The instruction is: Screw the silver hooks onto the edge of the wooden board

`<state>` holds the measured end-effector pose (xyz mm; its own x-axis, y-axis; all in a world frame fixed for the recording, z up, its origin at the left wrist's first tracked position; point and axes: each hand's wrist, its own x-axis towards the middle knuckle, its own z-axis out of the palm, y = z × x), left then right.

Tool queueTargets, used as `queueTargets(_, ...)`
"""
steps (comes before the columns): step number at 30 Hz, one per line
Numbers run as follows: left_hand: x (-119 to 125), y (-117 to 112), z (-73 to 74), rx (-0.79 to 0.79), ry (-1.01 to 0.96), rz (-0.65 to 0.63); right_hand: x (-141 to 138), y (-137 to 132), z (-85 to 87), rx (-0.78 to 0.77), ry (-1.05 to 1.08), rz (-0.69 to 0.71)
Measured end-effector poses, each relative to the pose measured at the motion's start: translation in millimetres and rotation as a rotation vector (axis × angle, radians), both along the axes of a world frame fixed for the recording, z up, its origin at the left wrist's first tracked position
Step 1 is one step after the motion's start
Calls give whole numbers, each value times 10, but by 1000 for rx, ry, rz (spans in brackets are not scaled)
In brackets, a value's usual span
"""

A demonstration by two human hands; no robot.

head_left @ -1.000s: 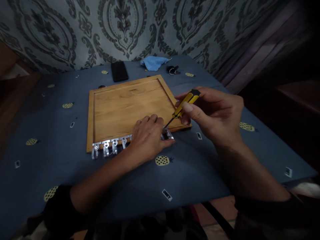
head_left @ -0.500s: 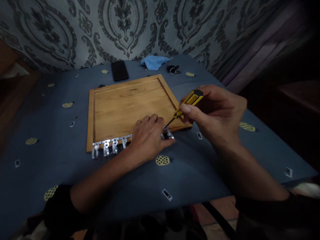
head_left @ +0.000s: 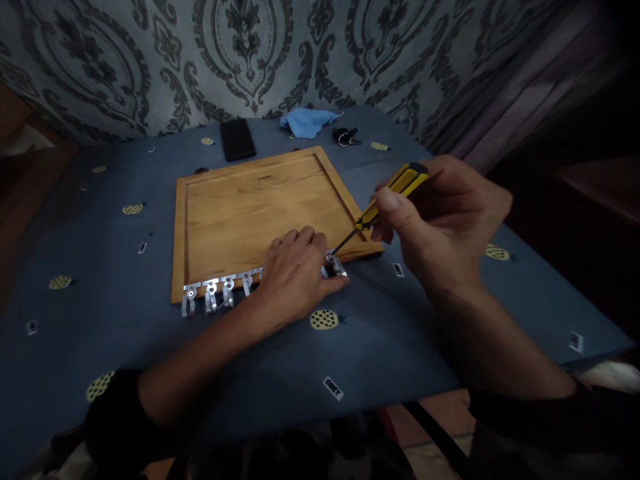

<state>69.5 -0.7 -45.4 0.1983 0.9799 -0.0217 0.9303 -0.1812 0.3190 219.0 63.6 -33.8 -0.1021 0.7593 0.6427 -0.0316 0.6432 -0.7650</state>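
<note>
A wooden board (head_left: 250,207) with a raised rim lies on the blue cloth. Along its near edge runs a metal hook rail (head_left: 220,293) with several silver hooks. My left hand (head_left: 295,270) rests palm down on the rail's right part, fingers curled over the board's edge, holding it in place. My right hand (head_left: 440,220) is closed round a yellow and black screwdriver (head_left: 387,197). Its thin tip points down and left at the rail's right end (head_left: 334,261), just beside my left fingers.
At the table's far side lie a black phone (head_left: 237,139), a crumpled blue cloth (head_left: 306,122) and a bunch of keys (head_left: 346,137). Patterned wallpaper stands behind. The table's right edge drops off into a dark area.
My right hand has lifted and drawn back to the right, tilting the screwdriver handle higher, while the tip stays at the rail's end. My left hand has not moved.
</note>
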Motion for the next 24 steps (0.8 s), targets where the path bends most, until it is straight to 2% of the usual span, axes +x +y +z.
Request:
queueTargets(8, 8, 0, 9, 0, 8, 7, -13, -18, 14, -59, -8, 32)
queueTargets(20, 14, 10, 30, -15, -3, 8, -16, 7, -19, -51, -51, 16)
queueTargets(24, 7, 9, 19, -18, -7, 6, -9, -2, 9, -85, -67, 67)
